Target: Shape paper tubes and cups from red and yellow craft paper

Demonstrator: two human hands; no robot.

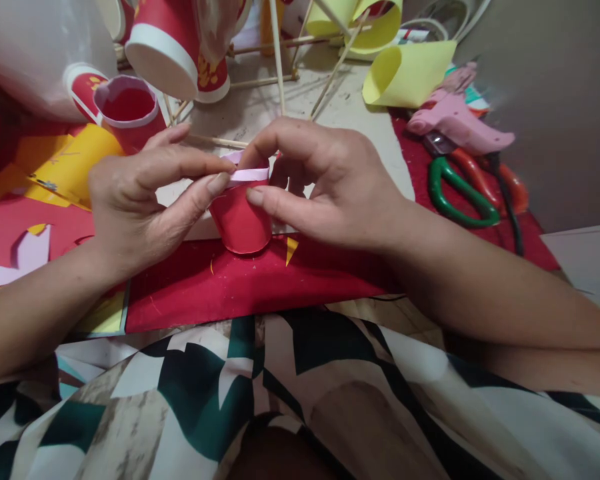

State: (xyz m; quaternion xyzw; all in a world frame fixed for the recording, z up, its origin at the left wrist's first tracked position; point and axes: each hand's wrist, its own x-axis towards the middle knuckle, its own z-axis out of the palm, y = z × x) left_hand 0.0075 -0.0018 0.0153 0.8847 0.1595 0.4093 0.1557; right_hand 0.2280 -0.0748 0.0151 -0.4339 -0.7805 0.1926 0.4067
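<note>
A small red paper cup [240,220] stands on a red felt sheet [240,283] in front of me. A pale pink strip [250,174] runs round the cup's rim. My left hand [135,200] pinches the strip at the rim's left side between thumb and forefinger. My right hand [325,183] pinches the rim from the right, thumb on the cup's front, fingers curled over the top. Both hands hide most of the rim and the inside of the cup.
A second red cup with a pink rim [129,110] stands at back left, larger red-and-white cups [175,50] behind it. Wooden sticks [280,60], yellow foam sheets [405,73], a pink glue gun [460,123] and green and orange scissors [460,193] lie at back right.
</note>
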